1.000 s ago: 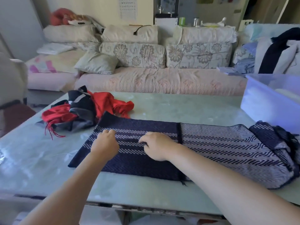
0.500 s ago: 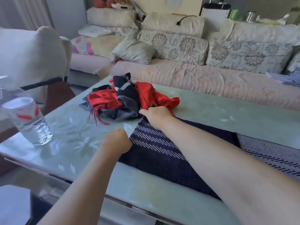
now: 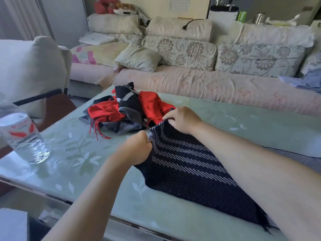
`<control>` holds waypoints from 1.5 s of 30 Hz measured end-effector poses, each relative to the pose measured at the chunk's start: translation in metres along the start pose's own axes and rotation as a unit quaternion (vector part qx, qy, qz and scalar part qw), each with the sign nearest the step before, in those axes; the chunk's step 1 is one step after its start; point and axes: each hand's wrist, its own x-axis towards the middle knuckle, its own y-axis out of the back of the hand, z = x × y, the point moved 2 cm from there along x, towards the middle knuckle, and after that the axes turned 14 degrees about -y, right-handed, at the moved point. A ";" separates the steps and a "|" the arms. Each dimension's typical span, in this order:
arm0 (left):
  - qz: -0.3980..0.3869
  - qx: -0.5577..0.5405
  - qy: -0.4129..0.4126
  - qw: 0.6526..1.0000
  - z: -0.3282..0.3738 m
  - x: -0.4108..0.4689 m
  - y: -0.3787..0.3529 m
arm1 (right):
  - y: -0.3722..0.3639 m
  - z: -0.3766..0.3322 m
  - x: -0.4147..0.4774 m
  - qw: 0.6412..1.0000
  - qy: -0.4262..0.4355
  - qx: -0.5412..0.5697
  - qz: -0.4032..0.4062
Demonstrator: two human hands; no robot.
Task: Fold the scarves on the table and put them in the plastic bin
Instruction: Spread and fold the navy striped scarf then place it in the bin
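A navy scarf (image 3: 182,164) with pale chevron stripes is lying spread over the green glass-topped table (image 3: 78,153), and everything else is sitting somewhere around it. The left hand (image 3: 139,146) is curling its fingers into a loose fist at the scarf's left end, pinching the edge of the cloth on the side nearer the person. The right hand (image 3: 182,119) is gripping the far corner of that same end, its fingers bending down over the fabric, and the cloth is puckering a little between the two hands. The right forearm is reaching over the scarf's striped body; whether it is resting on the cloth cannot be told. A heap of red and grey scarves (image 3: 125,110) is lying crumpled just beyond the scarf's left end, right beside the corner that the right hand is holding, with red fringe cords trailing out leftward. A clear water bottle (image 3: 26,136) is standing well to the left of the scarf. A floral-cushioned sofa (image 3: 191,84) is running along behind the scarf's far side, past the table.
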 end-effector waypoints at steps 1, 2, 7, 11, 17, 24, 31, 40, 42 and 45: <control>-0.022 -0.002 -0.017 1.000 0.015 -0.002 0.000 | 0.009 0.012 -0.008 1.000 -0.014 0.000 0.003; -0.045 -0.004 -0.026 0.999 0.029 -0.003 -0.001 | 0.019 0.026 -0.016 1.000 -0.031 0.001 0.005; -0.134 0.013 -0.121 0.984 0.098 0.008 -0.023 | 0.058 0.102 -0.067 0.991 -0.121 0.061 0.022; -0.159 -0.031 -0.195 0.967 0.163 0.018 -0.050 | 0.080 0.155 -0.109 0.982 -0.179 0.060 0.012; -0.251 -0.080 -0.248 0.932 0.237 0.024 -0.110 | 0.081 0.228 -0.165 0.957 -0.283 0.047 -0.037; -0.334 -0.144 -0.184 0.913 0.279 0.020 -0.146 | 0.080 0.253 -0.179 0.951 -0.299 0.053 -0.050; -0.372 -0.225 -0.133 0.890 0.290 0.003 -0.166 | 0.077 0.261 -0.184 0.943 -0.293 -0.111 -0.110; -0.145 0.121 -0.261 0.947 0.227 0.029 -0.152 | 0.057 0.240 -0.204 0.936 -0.261 -0.136 -0.193; -0.220 0.161 -0.251 0.929 0.207 0.022 -0.159 | 0.051 0.237 -0.209 0.923 -0.274 -0.130 -0.235; -0.216 0.116 -0.290 0.925 0.197 0.013 -0.150 | 0.054 0.231 -0.211 0.931 -0.297 -0.130 -0.167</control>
